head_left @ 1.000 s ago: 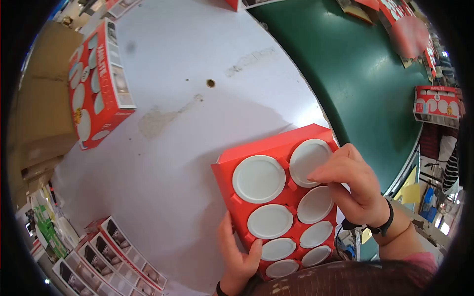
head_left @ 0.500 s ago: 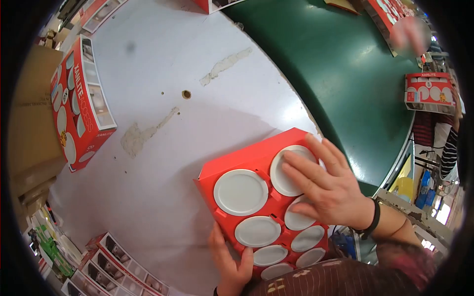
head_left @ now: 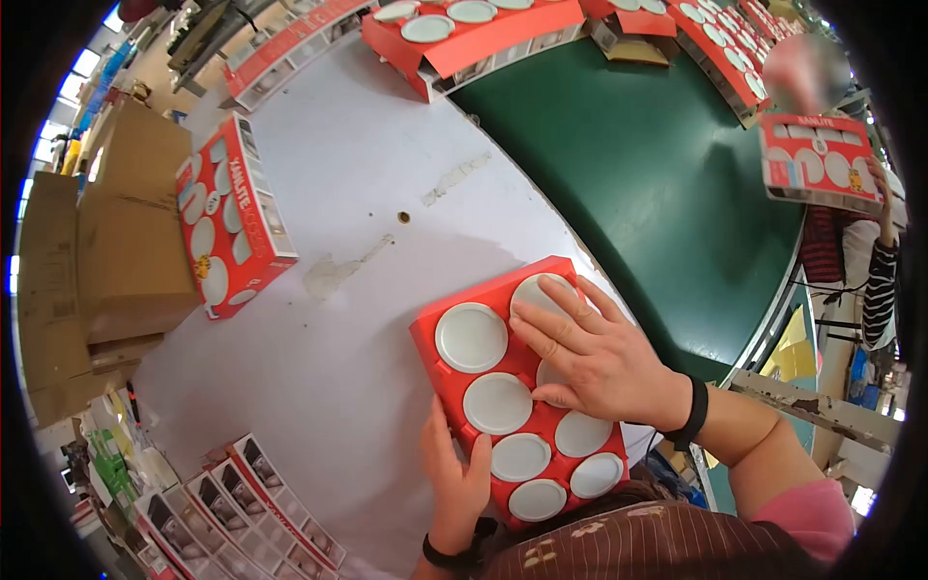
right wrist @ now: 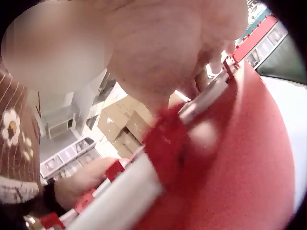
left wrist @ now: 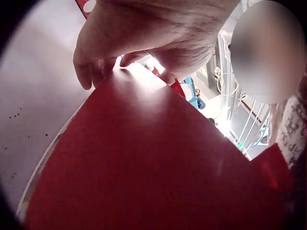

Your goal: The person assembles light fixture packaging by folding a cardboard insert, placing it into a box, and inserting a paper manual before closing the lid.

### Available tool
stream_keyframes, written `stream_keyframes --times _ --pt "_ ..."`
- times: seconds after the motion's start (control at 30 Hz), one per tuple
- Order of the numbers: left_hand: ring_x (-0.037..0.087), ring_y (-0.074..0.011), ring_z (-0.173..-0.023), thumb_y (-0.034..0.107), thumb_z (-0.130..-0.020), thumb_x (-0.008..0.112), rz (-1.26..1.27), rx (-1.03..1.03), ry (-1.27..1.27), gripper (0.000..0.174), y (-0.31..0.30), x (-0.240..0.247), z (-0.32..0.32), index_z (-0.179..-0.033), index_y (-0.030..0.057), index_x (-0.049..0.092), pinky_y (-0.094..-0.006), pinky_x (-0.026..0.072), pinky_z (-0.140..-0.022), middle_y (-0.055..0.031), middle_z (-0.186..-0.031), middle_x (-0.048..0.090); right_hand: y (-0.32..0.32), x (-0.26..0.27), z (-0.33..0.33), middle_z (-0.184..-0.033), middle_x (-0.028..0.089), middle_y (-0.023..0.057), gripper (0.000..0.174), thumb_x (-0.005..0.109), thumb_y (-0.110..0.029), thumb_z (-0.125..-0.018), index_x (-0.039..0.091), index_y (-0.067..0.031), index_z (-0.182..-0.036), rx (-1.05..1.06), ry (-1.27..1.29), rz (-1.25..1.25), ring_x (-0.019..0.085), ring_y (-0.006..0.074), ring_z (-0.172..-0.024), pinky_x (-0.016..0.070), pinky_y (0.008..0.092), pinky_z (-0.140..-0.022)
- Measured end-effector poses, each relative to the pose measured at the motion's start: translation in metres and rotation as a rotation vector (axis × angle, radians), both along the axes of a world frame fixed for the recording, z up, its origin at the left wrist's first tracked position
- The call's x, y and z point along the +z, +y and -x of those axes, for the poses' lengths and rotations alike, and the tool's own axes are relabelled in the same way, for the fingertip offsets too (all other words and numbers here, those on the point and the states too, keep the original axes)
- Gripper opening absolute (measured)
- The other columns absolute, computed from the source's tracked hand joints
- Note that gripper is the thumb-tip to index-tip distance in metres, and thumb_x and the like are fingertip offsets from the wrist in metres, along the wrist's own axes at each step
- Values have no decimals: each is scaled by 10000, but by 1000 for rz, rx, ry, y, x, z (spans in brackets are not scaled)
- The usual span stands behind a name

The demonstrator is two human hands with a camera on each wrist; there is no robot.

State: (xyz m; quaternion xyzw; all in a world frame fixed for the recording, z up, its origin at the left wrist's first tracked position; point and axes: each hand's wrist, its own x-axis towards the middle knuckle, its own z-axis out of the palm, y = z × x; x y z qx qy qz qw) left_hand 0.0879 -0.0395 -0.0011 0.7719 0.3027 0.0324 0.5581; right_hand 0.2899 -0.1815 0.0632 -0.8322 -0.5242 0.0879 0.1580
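A red carton with two rows of round white discs set in its face lies tilted on the white table, close to the person's body. The left hand grips its left side, thumb over the face edge and fingers down along the side. Spread nearly straight, the fingers of the right hand press on the far right disc, hiding much of it and the disc below. In the left wrist view a plain red carton side fills the middle. The right wrist view shows the opposite side.
Another red carton stands at the left on the white table. More cartons line the back. A green surface adjoins on the right, where another person holds a carton. Brown cardboard boxes stand far left.
The right hand has gone from bent fingers at the far right disc to lying flatter across it. The left hand keeps its hold. The head view has shifted, showing more cartons at the back.
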Motion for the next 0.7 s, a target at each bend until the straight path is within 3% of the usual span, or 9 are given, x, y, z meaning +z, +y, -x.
stream_keyframes --times 0.3,0.4,0.47,0.5,0.57,0.6,0.67,0.7 --pt "399 -391 -1288 238 -906 600 -68 -1 8 716 -4 -11 -5 -1458 -53 248 -461 323 -1070 -262 -1398 400 9 -24 9 -1415 476 92 661 657 -418 -807 544 8 -1301 82 -92 -83 386 281 -1348 267 473 -1134" --pt "392 -377 -1309 274 -915 595 -62 26 37 699 -5 -9 -6 -1443 -60 281 -440 325 -1077 -267 -1390 416 5 -12 10 -1380 505 125 578 660 -357 -832 563 12 -1265 75 -100 -166 422 295 -1316 313 470 -1102" --pt "401 -376 -1301 284 -917 594 34 42 -4 681 0 -29 -3 -1429 -65 309 -442 331 -1072 -266 -1373 438 -11 5 13 -1332 534 175 489 650 -297 -853 578 17 -1221 -195 104 -286 472 326 -1259 380 445 -1044" --pt "411 -375 -1292 293 -920 594 132 59 -31 665 1 -39 2 -1414 -70 338 -445 337 -1066 -266 -1355 459 -25 5 17 -1332 534 175 489 650 -297 -853 578 17 -1221 -207 112 -269 472 326 -1259 380 445 -1044" --pt "438 -377 -1262 326 -924 589 147 61 -2 647 -3 -33 6 -1388 -74 382 -445 359 -1046 -271 -1312 493 -51 -11 25 -1243 577 212 411 628 -240 -864 592 25 -1176 -601 321 -104 539 354 -1159 443 408 -958" --pt "446 -380 -1251 342 -927 580 92 51 35 646 -5 -21 4 -1384 -73 389 -445 368 -1036 -271 -1308 494 -59 -21 30 -1243 577 212 411 628 -240 -864 592 25 -1176 -610 320 -105 539 354 -1159 443 408 -958" --pt "454 -383 -1239 357 -930 572 25 37 53 646 -1 -16 1 -1380 -72 397 -445 377 -1025 -270 -1304 495 -66 -37 34 -1159 625 196 404 624 -229 -867 591 35 -1171 -557 950 -63 597 308 -1080 473 369 -900" --pt "454 -385 -1238 368 -934 560 21 20 62 646 1 -21 -1 -1379 -71 399 -444 380 -1022 -267 -1299 496 -66 -38 39 -1159 625 196 404 624 -229 -867 591 35 -1171 -557 941 -72 597 308 -1080 473 369 -900"
